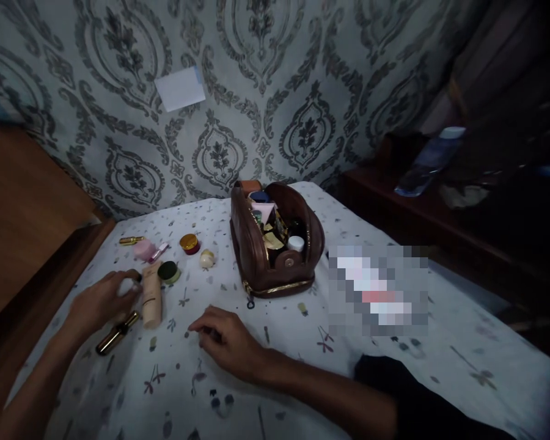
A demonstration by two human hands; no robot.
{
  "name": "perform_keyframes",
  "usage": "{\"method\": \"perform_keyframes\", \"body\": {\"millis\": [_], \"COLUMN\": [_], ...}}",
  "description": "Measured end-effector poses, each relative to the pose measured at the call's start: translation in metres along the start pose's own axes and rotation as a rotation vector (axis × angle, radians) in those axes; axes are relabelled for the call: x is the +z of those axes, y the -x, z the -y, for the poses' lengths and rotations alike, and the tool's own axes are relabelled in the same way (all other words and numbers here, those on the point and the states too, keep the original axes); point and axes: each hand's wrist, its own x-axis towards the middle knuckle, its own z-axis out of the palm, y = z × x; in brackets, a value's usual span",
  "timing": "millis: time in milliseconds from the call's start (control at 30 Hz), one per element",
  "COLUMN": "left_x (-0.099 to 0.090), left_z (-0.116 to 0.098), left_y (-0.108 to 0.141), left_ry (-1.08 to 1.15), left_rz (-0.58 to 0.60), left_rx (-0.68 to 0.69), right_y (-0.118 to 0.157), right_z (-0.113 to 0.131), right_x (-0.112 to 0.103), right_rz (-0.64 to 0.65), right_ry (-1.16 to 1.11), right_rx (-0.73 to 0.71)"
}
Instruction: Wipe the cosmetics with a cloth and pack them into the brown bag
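Observation:
My left hand [103,299] is closed around a small clear item [127,287] with a dark end, mostly hidden by the fingers. Just right of it lies a beige squeeze tube [151,299], with a green jar with a dark lid [169,272] beside it. A black and gold lipstick-like tube [117,333] lies below that hand. My right hand [224,339] rests on the patterned sheet [183,391], fingers loosely bent, holding nothing visible. Beyond it stands a brown toiletry bag [275,281], unzipped and filled with cosmetics, including a white-lidded jar [296,244].
Behind the left hand lie a pink jar [143,250], a gold tube [131,241], a gold-lidded red jar [189,244] and a small cream-coloured jar [206,259]. A blurred-out item [378,290] lies right of the bag. A clear bottle [428,162] leans at the right.

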Motion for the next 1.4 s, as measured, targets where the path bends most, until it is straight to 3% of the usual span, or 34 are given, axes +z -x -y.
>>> {"method": "perform_keyframes", "body": {"millis": [100,167,267,367,433,567,700,767,833,933,1000,1067,1267,1400], "left_x": [-0.005,-0.002,0.011,0.027,0.035,0.040,0.040,0.042,0.048,0.058,0.063,0.065,0.067,0.074], "left_z": [-0.019,-0.043,-0.093,-0.139,-0.156,-0.156,-0.149,-0.150,-0.152,-0.155,-0.155,-0.153,-0.146,-0.146], "left_y": [0.016,0.029,0.052,0.072,0.078,0.077,0.071,0.071,0.072,0.075,0.077,0.079,0.079,0.075], "left_ry": [0.100,0.358,0.712,0.816,0.776,0.800,0.941,0.958,0.975,0.957,0.954,1.005,1.316,1.446], "left_rz": [-0.089,-0.106,-0.012,0.073,0.094,0.063,-0.151,-0.221,-0.210,-0.116,-0.056,-0.002,0.248,0.307], "left_rx": [-0.054,-0.044,-0.041,0.099,0.158,0.203,0.074,0.073,0.193,0.499,0.603,0.563,0.223,0.044], "right_y": [0.004,0.006,0.007,0.009,0.012,0.019,0.022,0.021,0.019,0.017,0.018,0.020,0.029,0.032], "right_z": [0.003,0.002,0.001,0.004,0.007,0.008,0.006,0.006,0.004,-0.002,-0.008,-0.013,-0.005,-0.001], "right_x": [-0.002,-0.001,0.002,-0.001,-0.008,-0.022,-0.026,-0.025,-0.023,-0.021,-0.021,-0.020,-0.018,-0.016], "right_rz": [0.027,0.030,-0.035,-0.113,-0.182,-0.276,-0.273,-0.244,-0.216,-0.184,-0.133,-0.070,0.012,-0.029], "right_ry": [-0.220,-0.492,-0.891,-1.115,-1.152,-1.110,-1.044,-0.991,-0.916,-0.749,-0.618,-0.506,0.003,0.032], "right_rx": [0.142,0.270,0.410,0.470,0.506,0.591,0.622,0.621,0.594,0.474,0.390,0.334,0.236,0.229]}}
